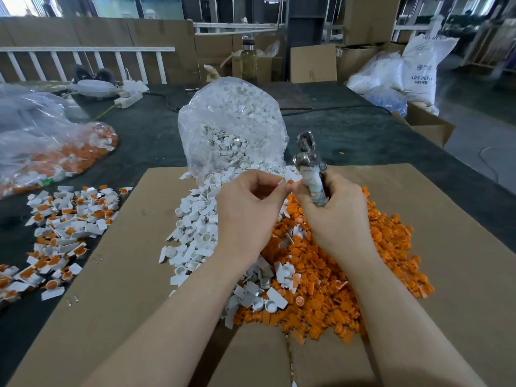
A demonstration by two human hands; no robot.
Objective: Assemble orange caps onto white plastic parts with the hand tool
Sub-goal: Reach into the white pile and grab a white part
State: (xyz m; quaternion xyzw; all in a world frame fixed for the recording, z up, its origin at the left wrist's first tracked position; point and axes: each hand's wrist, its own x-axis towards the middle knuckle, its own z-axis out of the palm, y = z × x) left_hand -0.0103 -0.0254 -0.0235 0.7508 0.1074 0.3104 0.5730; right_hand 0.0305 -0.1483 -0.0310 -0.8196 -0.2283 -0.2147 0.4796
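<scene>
The left hand point(248, 210) pinches a small white plastic part point(281, 182) between thumb and fingertips, with an orange cap point(290, 181) at its tip. The right hand point(335, 210) has its fingers curled around the wrapped handle of the hand tool point(310, 163), whose metal head points up and away. Both hands are above the sheet of cardboard point(446, 247) near the front edge of the tabletop point(156, 135), over the pile of orange caps point(335, 289) and the loose white parts point(195, 233). Finished pieces point(61, 233) lie toward the left edge.
</scene>
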